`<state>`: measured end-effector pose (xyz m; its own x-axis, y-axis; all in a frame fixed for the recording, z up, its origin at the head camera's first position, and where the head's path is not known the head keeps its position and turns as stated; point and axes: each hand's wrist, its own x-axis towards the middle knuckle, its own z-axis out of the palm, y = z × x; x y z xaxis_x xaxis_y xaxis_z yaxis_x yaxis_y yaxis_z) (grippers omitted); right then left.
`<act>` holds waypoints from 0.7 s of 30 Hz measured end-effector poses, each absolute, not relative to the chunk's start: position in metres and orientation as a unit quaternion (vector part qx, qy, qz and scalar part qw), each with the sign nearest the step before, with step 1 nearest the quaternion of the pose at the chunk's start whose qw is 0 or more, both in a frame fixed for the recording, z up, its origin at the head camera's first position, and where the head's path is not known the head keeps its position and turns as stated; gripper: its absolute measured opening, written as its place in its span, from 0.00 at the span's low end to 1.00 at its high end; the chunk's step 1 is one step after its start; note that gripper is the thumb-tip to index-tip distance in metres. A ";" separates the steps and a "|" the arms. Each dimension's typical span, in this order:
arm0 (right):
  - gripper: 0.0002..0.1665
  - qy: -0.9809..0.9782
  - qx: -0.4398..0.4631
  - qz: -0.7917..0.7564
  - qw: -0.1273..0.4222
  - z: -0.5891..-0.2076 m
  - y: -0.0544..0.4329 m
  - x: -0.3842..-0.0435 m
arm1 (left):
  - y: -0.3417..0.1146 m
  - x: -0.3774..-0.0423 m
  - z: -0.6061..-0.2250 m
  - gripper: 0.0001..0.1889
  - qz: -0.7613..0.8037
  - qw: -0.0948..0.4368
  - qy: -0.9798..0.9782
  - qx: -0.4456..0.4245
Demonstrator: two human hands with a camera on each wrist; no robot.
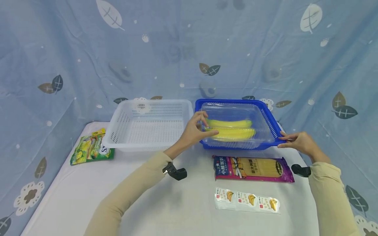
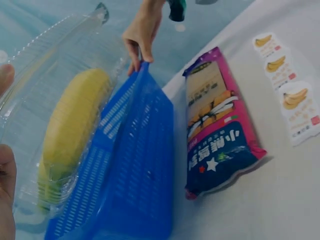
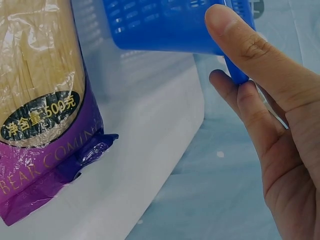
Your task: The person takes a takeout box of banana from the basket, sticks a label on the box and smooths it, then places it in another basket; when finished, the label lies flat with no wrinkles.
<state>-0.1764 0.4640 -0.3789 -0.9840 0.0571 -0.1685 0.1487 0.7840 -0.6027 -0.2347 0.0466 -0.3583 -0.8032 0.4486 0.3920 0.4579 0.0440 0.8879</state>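
Note:
A clear plastic box (image 1: 265,126) with yellow bananas (image 1: 233,133) inside is over the blue basket (image 1: 276,126), tilted in the left wrist view. My left hand (image 1: 193,129) grips the left end of this box, thumb in front and fingers behind. With thumb and fingers, my right hand (image 1: 301,142) pinches the right front corner of the blue basket's rim. The right wrist view shows that rim (image 3: 235,70) between the thumb and fingers. How far the box sits down in the basket cannot be told.
Left of the blue basket stands a white basket (image 1: 150,142). A green snack bag (image 1: 91,149) lies at the table's left edge. In front of the blue basket lie a purple pasta pack (image 1: 254,168) and a strip of banana stickers (image 1: 246,200). A patterned curtain (image 1: 177,49) hangs behind.

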 end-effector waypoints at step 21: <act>0.47 0.937 0.071 -0.333 0.078 -0.381 0.466 -0.179 | -0.005 -0.192 -0.356 0.19 -0.624 0.019 -0.716 -0.313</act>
